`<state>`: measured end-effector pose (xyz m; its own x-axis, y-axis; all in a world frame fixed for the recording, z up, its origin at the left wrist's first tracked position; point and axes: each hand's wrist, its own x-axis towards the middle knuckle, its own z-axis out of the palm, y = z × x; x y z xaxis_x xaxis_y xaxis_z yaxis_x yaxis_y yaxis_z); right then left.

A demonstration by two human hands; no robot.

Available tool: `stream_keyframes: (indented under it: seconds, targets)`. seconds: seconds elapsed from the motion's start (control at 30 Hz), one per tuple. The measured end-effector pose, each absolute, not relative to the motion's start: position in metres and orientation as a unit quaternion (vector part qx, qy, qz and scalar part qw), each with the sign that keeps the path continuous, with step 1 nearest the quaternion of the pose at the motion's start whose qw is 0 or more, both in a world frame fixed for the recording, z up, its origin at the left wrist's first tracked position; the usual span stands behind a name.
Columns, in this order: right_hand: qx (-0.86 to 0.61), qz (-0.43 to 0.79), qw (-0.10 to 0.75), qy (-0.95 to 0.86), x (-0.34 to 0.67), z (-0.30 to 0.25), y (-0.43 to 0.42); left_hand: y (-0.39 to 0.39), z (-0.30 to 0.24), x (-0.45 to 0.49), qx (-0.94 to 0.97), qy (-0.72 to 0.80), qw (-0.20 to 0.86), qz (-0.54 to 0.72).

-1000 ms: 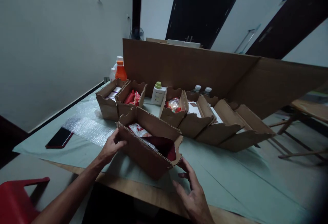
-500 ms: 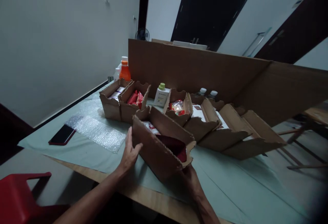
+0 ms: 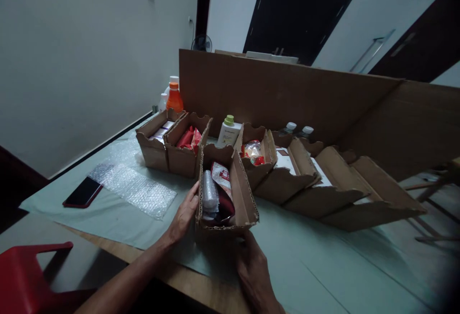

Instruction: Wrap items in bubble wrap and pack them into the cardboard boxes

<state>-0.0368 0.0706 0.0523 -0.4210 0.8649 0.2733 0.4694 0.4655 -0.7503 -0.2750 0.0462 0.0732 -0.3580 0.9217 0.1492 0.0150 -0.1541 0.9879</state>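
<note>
A cardboard box (image 3: 246,194) with an open top is between my hands at the front of the table, its near end facing me. Inside it lie a bubble-wrapped item (image 3: 209,192), a red and white packet (image 3: 222,175) and something dark red and shiny (image 3: 225,207). My left hand (image 3: 185,213) presses along the box's left side. Beneath the near end, my right hand (image 3: 251,261) grips the lower right corner, with its fingertips hidden by the box. Whether the box's bottom touches the cloth is unclear.
Several cardboard boxes (image 3: 183,158) stand in a row behind, some holding red packets or white cartons. A white bottle with a green cap (image 3: 229,132) stands among them. Bubble wrap (image 3: 136,189) and a phone (image 3: 82,193) lie left. A cardboard panel (image 3: 280,89) rises behind.
The held box has turned so its near end faces me, and its contents show more fully. My right hand has shifted left with it. The view has moved slightly.
</note>
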Motion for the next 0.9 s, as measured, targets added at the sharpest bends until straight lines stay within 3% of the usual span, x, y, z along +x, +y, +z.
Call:
stream_keyframes:
  seconds: [0.17,0.33,0.47,0.67,0.9]
  targets:
    - [-0.346,0.18,0.334,-0.858,-0.048,0.072,0.082,0.02,0.067,-0.285,0.4,0.503,0.406,0.649]
    - [-0.307,0.079,0.345,-0.884,-0.056,0.072,0.084,-0.017,0.055,-0.28,0.431,0.547,0.411,0.589]
    - [-0.333,0.099,0.335,-0.876,-0.065,0.067,0.093,-0.007,0.059,-0.273,0.422,0.607,0.346,0.577]
    - [-0.379,0.226,0.355,-0.824,-0.072,0.049,0.119,0.061,0.077,-0.292,0.483,0.657,0.235,0.529]
    - [-0.358,0.189,0.358,-0.842,-0.065,0.021,0.121,0.106,0.075,-0.31,0.448,0.734,0.086,0.503]
